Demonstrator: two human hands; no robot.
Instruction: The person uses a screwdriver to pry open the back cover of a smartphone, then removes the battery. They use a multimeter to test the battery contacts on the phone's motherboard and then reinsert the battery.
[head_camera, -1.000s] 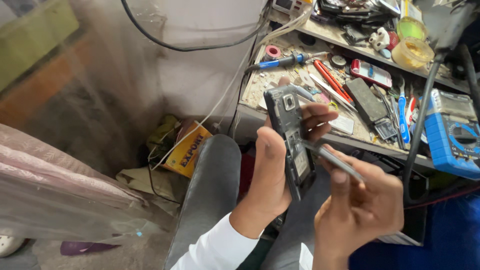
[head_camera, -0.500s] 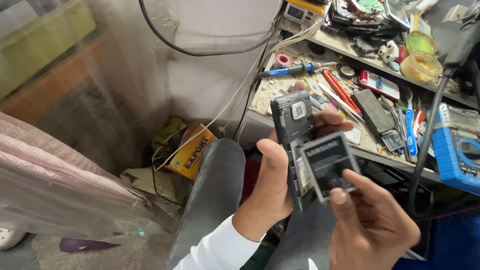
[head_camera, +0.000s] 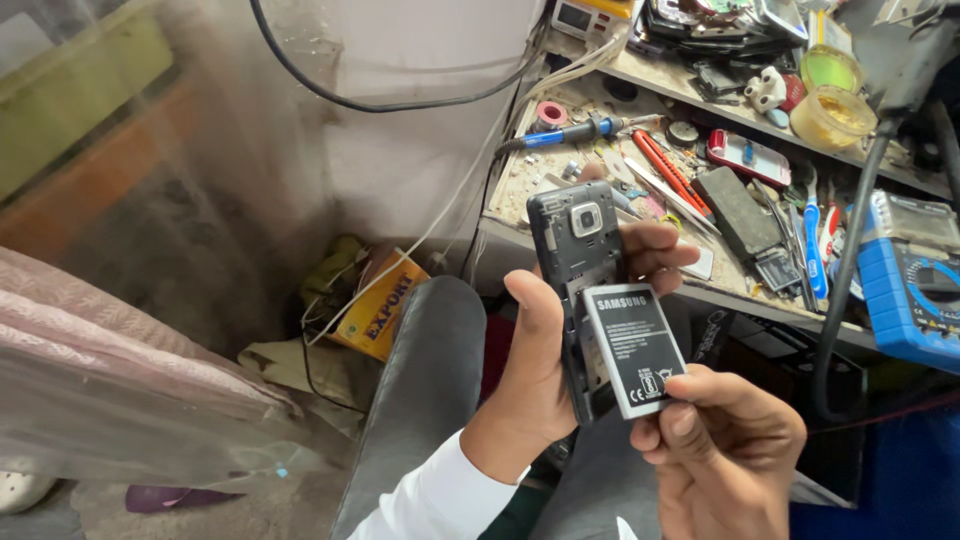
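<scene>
Left hand (head_camera: 545, 370) grips open-backed phone (head_camera: 578, 270) upright above knee. Right hand (head_camera: 725, 450) pinches grey battery (head_camera: 633, 348) at its lower edge, seemingly resting against the phone; earlier it showed edge-on. Cluttered counter (head_camera: 520, 195) behind: soldering iron (head_camera: 570, 133), blue multimeter (head_camera: 915, 285).

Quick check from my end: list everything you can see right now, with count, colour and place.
phone: 1, black, back cover off, in the left hand
battery: 1, grey, at the phone's open back, pinched by the right hand
soldering iron: 1, blue handle, on the bench
multimeter: 1, blue, right end of the bench
utility knife: 1, red, mid bench
cardboard box: 1, yellow, on the floor
cable: 1, black, hanging along the wall
left hand: 1, grips the phone
right hand: 1, holds the battery
</scene>
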